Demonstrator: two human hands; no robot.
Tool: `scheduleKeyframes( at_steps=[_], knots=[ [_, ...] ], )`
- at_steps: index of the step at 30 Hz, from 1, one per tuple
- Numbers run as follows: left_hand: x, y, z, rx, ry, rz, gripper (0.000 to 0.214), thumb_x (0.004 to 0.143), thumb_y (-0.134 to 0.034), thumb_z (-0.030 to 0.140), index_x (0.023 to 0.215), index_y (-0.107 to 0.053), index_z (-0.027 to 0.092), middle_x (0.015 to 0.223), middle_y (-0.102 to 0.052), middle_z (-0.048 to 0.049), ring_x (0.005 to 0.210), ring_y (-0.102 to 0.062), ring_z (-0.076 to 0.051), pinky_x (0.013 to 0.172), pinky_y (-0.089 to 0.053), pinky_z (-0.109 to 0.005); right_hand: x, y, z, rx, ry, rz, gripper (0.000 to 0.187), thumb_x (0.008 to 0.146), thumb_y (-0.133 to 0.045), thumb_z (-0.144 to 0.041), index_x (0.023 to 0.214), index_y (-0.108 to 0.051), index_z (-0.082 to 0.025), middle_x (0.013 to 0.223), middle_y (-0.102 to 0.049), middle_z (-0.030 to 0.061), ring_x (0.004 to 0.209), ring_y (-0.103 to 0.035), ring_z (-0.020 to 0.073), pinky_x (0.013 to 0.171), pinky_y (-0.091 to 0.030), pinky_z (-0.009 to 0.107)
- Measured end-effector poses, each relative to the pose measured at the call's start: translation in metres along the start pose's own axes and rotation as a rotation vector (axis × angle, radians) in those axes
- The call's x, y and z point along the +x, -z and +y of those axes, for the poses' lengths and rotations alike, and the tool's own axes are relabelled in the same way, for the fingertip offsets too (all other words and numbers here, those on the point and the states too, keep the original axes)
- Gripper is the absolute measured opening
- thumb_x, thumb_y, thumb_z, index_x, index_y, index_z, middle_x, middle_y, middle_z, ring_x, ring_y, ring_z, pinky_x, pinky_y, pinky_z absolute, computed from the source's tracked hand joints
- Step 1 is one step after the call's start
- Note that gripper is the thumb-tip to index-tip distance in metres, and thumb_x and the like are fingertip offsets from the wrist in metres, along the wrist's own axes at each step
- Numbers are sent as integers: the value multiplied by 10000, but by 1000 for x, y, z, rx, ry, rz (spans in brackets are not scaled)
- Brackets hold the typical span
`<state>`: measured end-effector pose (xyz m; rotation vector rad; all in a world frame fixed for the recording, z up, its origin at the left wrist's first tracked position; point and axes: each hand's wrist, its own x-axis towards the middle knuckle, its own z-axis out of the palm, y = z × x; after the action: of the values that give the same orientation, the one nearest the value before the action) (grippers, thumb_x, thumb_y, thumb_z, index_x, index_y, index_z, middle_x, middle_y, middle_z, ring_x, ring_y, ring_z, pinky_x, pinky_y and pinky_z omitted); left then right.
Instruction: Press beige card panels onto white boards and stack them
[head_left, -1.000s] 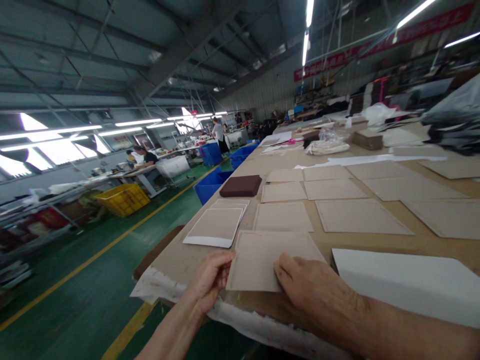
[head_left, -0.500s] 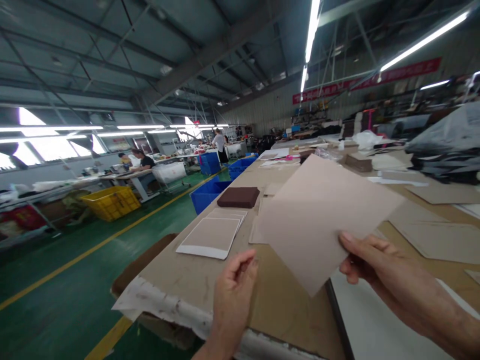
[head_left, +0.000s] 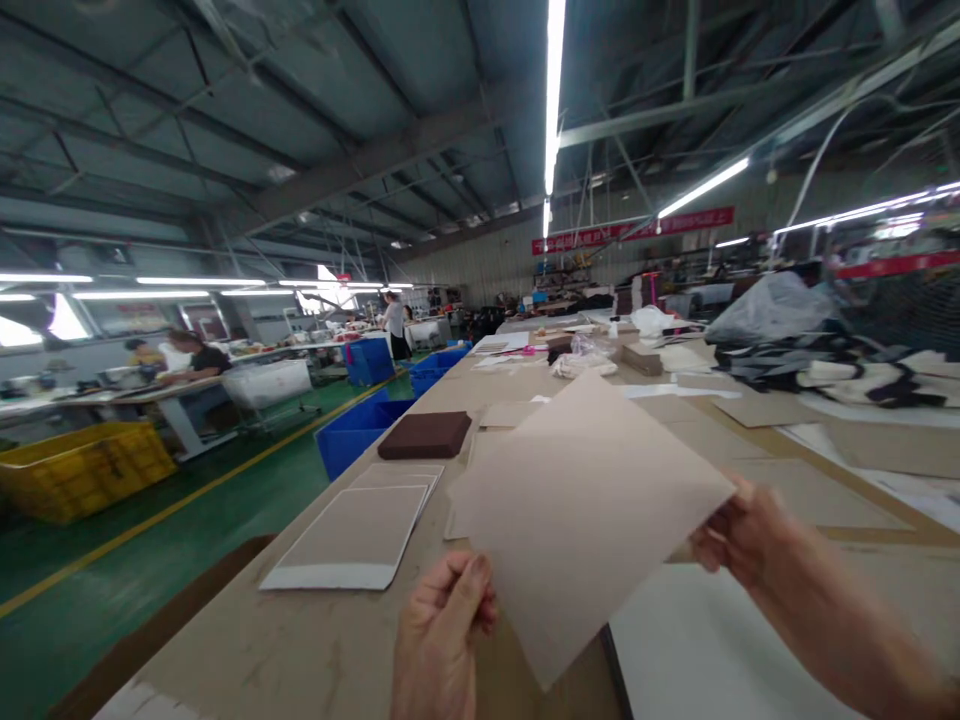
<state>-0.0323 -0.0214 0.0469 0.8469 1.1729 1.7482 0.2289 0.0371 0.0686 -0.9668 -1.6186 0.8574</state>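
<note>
A thin, square beige sheet (head_left: 592,500) is held up on its corner above the table. My right hand (head_left: 750,530) pinches it at its right corner, with the fingers behind. Close against the lower left edge of the sheet is my left hand (head_left: 442,625), its thumb and fingers curled together. Whether those fingertips grip the edge I cannot make out. Left of the sheet lies a small stack of beige panels with white borders (head_left: 349,530). A dark brown block (head_left: 425,436) sits behind that stack. Under my right arm is a white board (head_left: 720,640) with a dark edge.
The long table (head_left: 247,660) carries more flat beige pieces (head_left: 817,490), cream cloth (head_left: 585,360) and a plastic-covered heap (head_left: 776,315). Blue bins (head_left: 352,435) stand along its left side, and a yellow crate (head_left: 82,465) is across the aisle. Other people (head_left: 394,325) are farther off.
My right hand has shifted from the sheet's lower right edge to its right corner. My left hand has come to the lower left edge, fingers curling in. The view has turned right.
</note>
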Motion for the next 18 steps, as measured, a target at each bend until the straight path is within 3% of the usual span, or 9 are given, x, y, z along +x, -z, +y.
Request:
scheduleKeyframes(
  at_steps=[2, 4, 7, 10, 14, 18],
  knots=[
    [-1, 5, 1, 37, 60, -53, 277, 660, -748, 406, 634, -601, 172, 567, -518, 33, 527, -451, -81, 509, -372, -183, 4, 18, -1, 226, -68, 48, 570, 919, -222, -596, 1331, -461, -284, 1143, -610, 86, 998, -595, 263, 746, -544, 358],
    [-2, 9, -3, 79, 119, -103, 291, 657, -748, 422, 635, -606, 169, 562, -513, 32, 517, -446, -78, 497, -362, -180, 4, 30, -3, 237, -149, 47, 556, 885, -363, -608, 1334, -470, -299, 1220, -577, 79, 1078, -558, 279, 807, -525, 360],
    [-2, 8, -14, 133, 189, -155, 333, 631, -754, 469, 626, -609, 168, 541, -508, 32, 498, -440, -77, 479, -346, -177, 0, 38, -6, -85, -233, 71, 531, 818, -516, -600, 1281, -542, -340, 1344, -499, 35, 1172, -491, 318, 883, -484, 393],
    [-2, 3, -25, 230, 167, -166, 367, 633, -727, 526, 615, -621, 176, 515, -506, 30, 497, -446, -91, 485, -363, -188, -7, 40, -9, -388, -179, 149, 479, 794, -544, -584, 1213, -604, -361, 1333, -502, -1, 1192, -468, 324, 903, -465, 408],
    [-6, -8, -42, 397, 70, -41, 377, 615, -730, 545, 637, -632, 182, 510, -548, 22, 523, -494, -117, 531, -417, -208, -22, 49, 1, -495, -107, 191, 489, 799, -545, -564, 1217, -610, -318, 1204, -585, 36, 1085, -551, 292, 792, -513, 353],
    [-17, -22, -58, 319, 104, 73, 548, 496, -808, 522, 900, -658, 185, 509, -573, 47, 475, -501, -120, 477, -430, -216, -50, 68, 28, -508, -273, 239, 566, 734, -591, -612, 1209, -620, -307, 1175, -617, 46, 1047, -579, 308, 808, -519, 392]
  ],
)
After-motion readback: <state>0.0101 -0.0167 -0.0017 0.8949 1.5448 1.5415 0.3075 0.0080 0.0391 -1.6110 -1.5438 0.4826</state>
